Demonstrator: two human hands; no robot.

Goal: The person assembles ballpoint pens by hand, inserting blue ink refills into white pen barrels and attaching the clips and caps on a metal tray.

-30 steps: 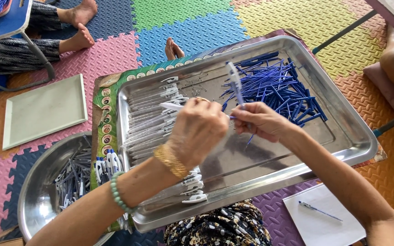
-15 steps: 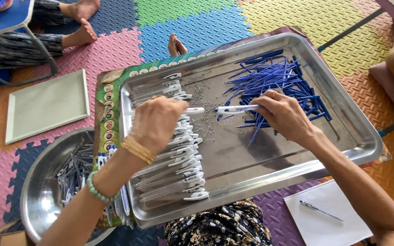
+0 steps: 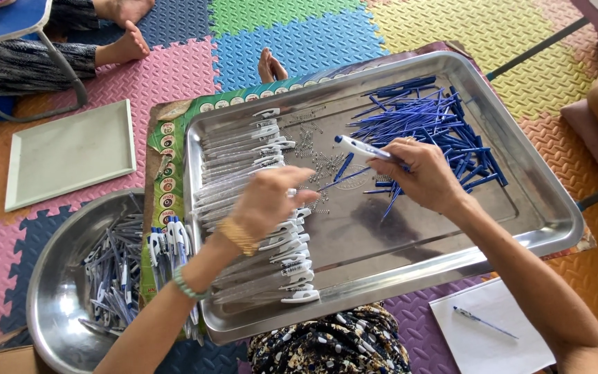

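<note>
Pen in hand: the right hand [image 3: 423,176] grips a white pen with a blue tip [image 3: 361,147] between its fingers, held over the middle of the tray, tip pointing to the left and a little up.
Right hand: closed around the back part of the pen; it hovers above the edge of the pile of blue refills [image 3: 430,128], and some thin blue refills seem to be under the fingers too, but I cannot tell if they are gripped.
Left hand: the left hand [image 3: 271,201] lies palm down on the row of clear pen barrels [image 3: 250,180], fingers curled over them; whether it pinches one barrel I cannot tell. A gold bracelet and a green bead bracelet are on this wrist.
Tray: a big rectangular steel tray [image 3: 555,228] holds everything: barrels with white clips along the left side, refills in the upper right part, and small metal springs [image 3: 313,149] scattered between them.
Under the tray: a green printed cardboard [image 3: 167,173] shows at the left edge.
Left of tray: a round metal bowl [image 3: 43,305] with finished pens inside; a few pens with blue clips [image 3: 167,242] lie between bowl and tray.
Floor: coloured foam puzzle mats [image 3: 292,34]; a pale green board [image 3: 70,152] lies on them at the left.
Lower right: a white paper [image 3: 479,346] with one pen on it.
Top left: bare feet of another person [image 3: 126,45].
</note>
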